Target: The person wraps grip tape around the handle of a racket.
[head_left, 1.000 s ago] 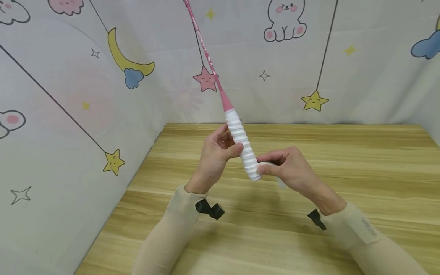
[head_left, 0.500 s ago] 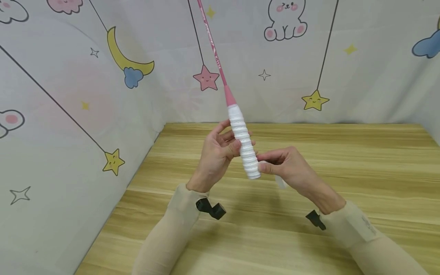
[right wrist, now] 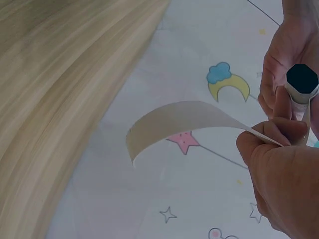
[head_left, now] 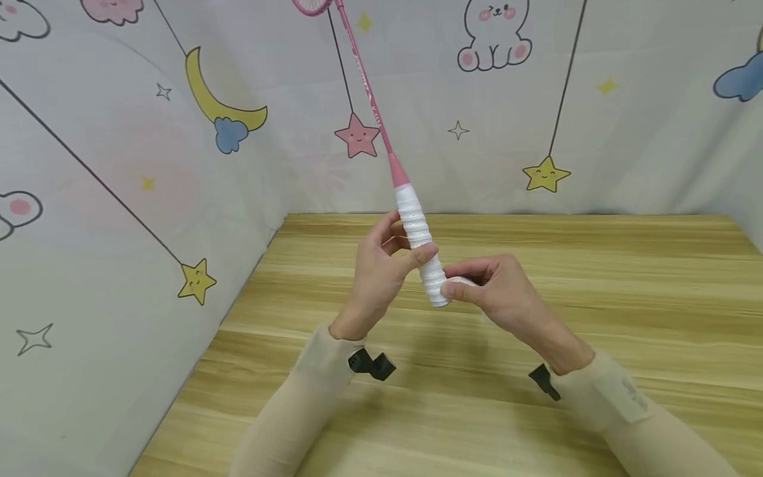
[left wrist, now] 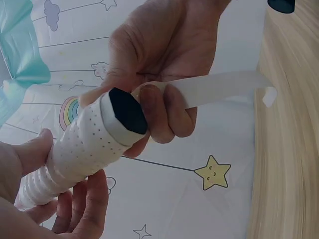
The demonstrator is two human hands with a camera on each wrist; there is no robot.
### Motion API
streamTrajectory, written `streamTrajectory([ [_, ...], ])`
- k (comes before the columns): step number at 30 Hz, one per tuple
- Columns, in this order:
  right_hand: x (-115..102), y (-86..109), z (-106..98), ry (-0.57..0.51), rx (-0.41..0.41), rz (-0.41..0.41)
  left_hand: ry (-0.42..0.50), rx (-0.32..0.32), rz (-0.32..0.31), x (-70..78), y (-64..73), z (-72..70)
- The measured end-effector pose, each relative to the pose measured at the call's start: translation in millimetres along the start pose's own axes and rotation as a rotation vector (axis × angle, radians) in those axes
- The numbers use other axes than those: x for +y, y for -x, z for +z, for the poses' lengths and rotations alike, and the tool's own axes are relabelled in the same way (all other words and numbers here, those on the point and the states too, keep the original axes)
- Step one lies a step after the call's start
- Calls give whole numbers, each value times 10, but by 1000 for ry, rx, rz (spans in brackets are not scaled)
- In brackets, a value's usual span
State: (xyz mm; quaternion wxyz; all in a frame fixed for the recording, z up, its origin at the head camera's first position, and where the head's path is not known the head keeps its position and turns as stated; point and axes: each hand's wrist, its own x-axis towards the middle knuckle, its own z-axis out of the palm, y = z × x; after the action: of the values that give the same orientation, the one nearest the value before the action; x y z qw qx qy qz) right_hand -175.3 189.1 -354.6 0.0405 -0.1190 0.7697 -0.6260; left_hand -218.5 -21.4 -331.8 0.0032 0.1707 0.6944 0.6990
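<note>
A pink badminton racket (head_left: 398, 171) is held tilted above the table, its handle end low and its head cut off at the top of the head view. White perforated grip tape (left wrist: 82, 139) wraps the handle in ridged turns, and the dark butt cap (left wrist: 127, 110) shows at its end. My left hand (head_left: 381, 268) grips the handle around its middle, thumb across the front. Close to the butt end, my right hand (head_left: 507, 291) pinches the tape between thumb and fingers. A loose tail of tape (right wrist: 184, 115) curves out past the right hand.
Under the hands lies a wood-grain table (head_left: 596, 265). A white cloth backdrop (head_left: 477, 165) with cartoon stars and a moon stands behind and to the left. Dark wrist cameras (head_left: 372, 364) sit at both cuffs.
The racket turned about its handle and shifted slightly; part of its head now shows at the top. My left thumb moved further across the handle. The right hand stays at the butt end.
</note>
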Motion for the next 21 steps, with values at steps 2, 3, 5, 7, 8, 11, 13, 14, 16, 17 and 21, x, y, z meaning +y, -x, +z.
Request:
streamTrajectory([
  [2,0,1,8,13,14,4,-3,26,0,-4,-6,-3],
  [3,2,1,9,14,18,9,5,35,2,-8,-11,-8],
  [5,9,3,6,13,22,15,28,43,1,-12,-18,-21],
  [7,12,2,-1,13,24,21,57,36,3,-18,-21,-38],
  [8,11,4,-5,10,24,23,74,30,2,-21,-22,-47],
  [11,4,9,-19,0,24,20,137,-6,8,-32,-13,-73],
  [13,-6,13,-26,-15,22,11,184,-36,13,-43,-8,-89],
  [14,-12,15,-28,-23,21,8,211,-49,17,-46,-5,-94],
  [16,-20,17,-32,-34,17,1,260,-73,29,-52,1,-103],
  [17,-21,19,-34,-37,15,-1,284,-83,31,-52,3,-105],
  [21,-14,8,-39,-43,-6,-1,361,-111,31,-38,7,-101],
])
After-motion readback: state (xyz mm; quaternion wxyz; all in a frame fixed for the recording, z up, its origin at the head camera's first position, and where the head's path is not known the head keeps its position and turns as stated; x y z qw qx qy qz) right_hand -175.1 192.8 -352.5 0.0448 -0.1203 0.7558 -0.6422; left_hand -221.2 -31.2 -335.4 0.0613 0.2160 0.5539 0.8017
